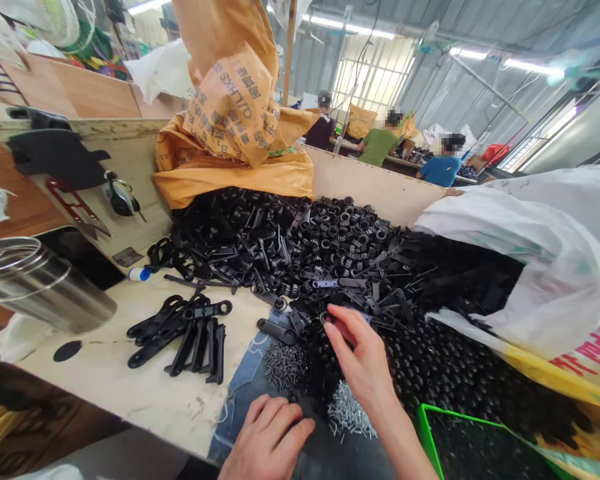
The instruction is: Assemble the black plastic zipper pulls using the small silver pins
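My right hand [363, 347] reaches to the front of the heap, its thumb and index finger closed on a small black plastic ring [325, 318]. Low in the view, my left hand [273, 437] lies with curled fingers over the blue mat [247, 383]; what they hold, if anything, is hidden. Between the hands are a pile of silver pins [349, 410] and a pile of small dark screws [284, 365]. Just beyond lies a black handle-like part [279, 330]. Loose black rings [353, 233] and long black parts [260, 243] form the heap behind.
Several black handles [195, 337] lie on the board at left, near a steel cup [55, 287] and a phone [83, 257]. A green-rimmed tray [425, 433] stands at lower right. An orange sack [235, 167] and a white sack [520, 227] border the heap. Other people [380, 143] sit far off.
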A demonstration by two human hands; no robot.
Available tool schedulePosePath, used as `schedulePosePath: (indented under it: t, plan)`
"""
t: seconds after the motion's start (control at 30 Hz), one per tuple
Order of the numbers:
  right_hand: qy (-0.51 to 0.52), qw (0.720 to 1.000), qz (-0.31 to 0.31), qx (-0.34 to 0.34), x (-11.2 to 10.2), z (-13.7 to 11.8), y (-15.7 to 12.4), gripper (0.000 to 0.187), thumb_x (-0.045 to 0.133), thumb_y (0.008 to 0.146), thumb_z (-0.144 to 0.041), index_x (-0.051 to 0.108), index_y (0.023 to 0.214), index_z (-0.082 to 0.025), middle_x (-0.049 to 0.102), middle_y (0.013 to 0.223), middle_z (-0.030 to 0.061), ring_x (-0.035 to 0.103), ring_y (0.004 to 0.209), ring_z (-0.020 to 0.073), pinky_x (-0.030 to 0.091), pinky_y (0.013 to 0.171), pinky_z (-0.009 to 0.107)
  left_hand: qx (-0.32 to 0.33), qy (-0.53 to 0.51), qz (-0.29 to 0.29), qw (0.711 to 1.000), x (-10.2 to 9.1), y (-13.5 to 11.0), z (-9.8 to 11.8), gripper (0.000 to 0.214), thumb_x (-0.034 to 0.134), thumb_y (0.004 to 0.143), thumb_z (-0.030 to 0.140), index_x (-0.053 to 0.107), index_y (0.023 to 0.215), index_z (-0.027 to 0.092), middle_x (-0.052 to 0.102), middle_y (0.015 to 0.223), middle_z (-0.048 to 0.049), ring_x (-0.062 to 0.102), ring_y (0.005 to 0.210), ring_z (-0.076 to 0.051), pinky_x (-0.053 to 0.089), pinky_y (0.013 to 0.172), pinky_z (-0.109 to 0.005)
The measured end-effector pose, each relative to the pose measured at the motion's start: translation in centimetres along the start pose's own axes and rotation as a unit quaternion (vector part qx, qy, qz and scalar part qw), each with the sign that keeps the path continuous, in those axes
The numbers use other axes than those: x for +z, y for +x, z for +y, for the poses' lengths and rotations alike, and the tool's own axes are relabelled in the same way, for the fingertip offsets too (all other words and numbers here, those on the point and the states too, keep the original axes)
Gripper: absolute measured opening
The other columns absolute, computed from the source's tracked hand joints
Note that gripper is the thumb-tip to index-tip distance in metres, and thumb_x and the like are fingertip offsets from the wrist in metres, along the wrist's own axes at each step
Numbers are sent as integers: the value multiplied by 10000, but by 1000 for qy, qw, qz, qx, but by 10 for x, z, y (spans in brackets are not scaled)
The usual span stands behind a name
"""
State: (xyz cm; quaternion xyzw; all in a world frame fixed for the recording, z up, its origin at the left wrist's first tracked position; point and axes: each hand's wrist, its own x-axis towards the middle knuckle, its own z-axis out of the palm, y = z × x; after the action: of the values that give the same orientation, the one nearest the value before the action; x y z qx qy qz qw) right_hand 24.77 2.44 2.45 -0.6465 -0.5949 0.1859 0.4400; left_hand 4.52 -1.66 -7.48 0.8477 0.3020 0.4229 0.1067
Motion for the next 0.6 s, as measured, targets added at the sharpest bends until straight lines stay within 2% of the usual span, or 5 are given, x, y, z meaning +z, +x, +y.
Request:
schedulePosePath:
  t: [0.1,0.27,0.4,0.47,0.6]
  plan:
    - [-74,996,26,-45,-1,-10,-4,358,570,1024,-370,625,1360,-258,625,1359,81,620,1218,227,493,1077,384,-9,-44,-39,998,-9,-4,0,359,419,959,45,695,1087,236,749,966,-42,660,931,-207,444,930,-379]
    - [-106,987,-71,-99,-3,-8,-57,173,564,1034,-280,727,1091,-271,734,1008,27,713,920,166,571,828,251,28,-65,-54,996,-29,-7,-4,333,421,992,75,646,1209,190,760,1074,-97,648,1032,-226,491,976,-390]
    - [-145,979,-27,-137,-9,9,-99,127,635,982,-252,739,1049,-279,766,944,12,747,828,173,590,798,235,-46,-28,-48,997,-41,14,-5,260,523,966,41,661,1146,167,711,1016,-89,604,962,-226,479,865,-375]
    - [-157,979,-8,-126,-18,19,-115,149,655,959,-228,734,1070,-287,776,955,8,761,834,177,593,820,227,-81,0,-81,993,-42,30,-8,232,533,971,54,688,1081,187,673,928,-67,569,872,-226,437,774,-379]
    - [-167,982,-1,-85,-35,34,-149,188,679,936,-220,734,1098,-300,786,930,0,769,786,182,593,780,221,-52,34,-190,980,-40,54,-16,196,550,983,123,718,1025,213,621,885,-55,523,848,-250,358,730,-402]
